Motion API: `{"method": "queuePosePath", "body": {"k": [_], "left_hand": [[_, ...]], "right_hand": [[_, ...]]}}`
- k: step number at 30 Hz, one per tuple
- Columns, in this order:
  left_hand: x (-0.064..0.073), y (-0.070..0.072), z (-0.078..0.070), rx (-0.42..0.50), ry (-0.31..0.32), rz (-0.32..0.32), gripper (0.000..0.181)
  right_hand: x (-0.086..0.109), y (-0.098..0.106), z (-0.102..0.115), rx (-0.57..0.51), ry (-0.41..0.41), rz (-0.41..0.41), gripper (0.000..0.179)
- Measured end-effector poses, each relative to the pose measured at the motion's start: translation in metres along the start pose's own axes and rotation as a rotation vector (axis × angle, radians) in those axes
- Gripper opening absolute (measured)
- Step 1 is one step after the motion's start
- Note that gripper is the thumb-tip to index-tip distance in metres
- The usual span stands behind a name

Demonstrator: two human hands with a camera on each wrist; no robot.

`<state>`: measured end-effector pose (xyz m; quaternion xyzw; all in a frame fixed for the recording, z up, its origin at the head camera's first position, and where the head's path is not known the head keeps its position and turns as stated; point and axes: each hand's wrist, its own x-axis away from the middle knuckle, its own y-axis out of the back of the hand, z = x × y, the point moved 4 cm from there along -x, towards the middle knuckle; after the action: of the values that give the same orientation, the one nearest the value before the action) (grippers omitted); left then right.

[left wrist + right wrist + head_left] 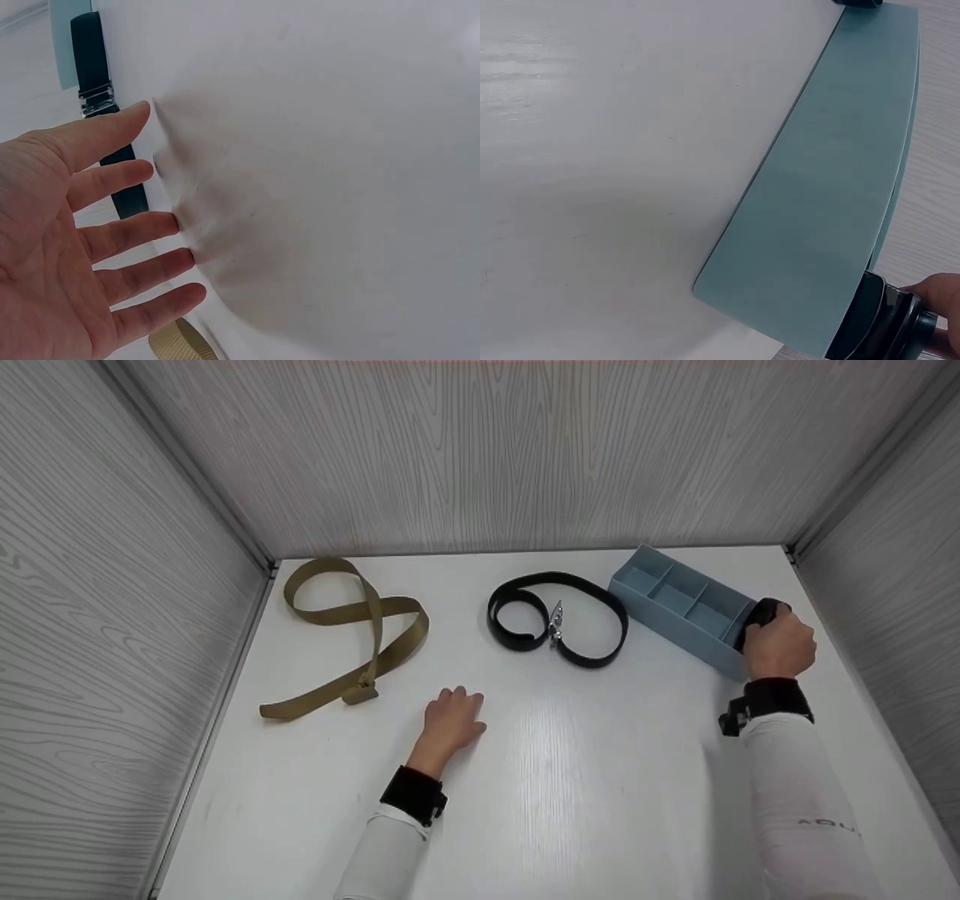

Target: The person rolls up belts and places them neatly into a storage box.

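My right hand (781, 645) grips a coiled black belt (881, 319) at the near right end compartment of a blue-grey divided box (679, 628). In the right wrist view only the thumb and part of a finger show beside the coil, and the box's long side wall fills the middle. My left hand (450, 724) is over the white table with its fingers spread and nearly straight, holding nothing. Ahead of it, another black belt (592, 661) with a silver buckle (556, 624) lies in loops. To its left lies a tan webbing belt (330, 617), loosely crossed over itself.
The white tabletop (562, 780) is bounded by grey wood-grain panels at the back (480, 457), left (97, 607) and right (892, 562). The box's far corner stands close to the back panel, and its other compartments hold nothing visible.
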<state>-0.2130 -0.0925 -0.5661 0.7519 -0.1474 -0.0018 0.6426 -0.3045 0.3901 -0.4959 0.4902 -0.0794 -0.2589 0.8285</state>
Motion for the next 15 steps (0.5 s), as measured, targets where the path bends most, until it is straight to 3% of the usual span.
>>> {"method": "queuePosePath", "body": {"k": [7,15], "left_hand": [[0.000,0.000,-0.002,0.005,-0.003,0.012,0.037],[0.000,0.002,-0.003,0.006,0.005,0.030,0.038]], "right_hand": [[0.004,-0.002,-0.011,0.082,-0.015,0.080,0.046],[0.001,-0.004,-0.017,0.103,0.006,0.151,0.054]]}}
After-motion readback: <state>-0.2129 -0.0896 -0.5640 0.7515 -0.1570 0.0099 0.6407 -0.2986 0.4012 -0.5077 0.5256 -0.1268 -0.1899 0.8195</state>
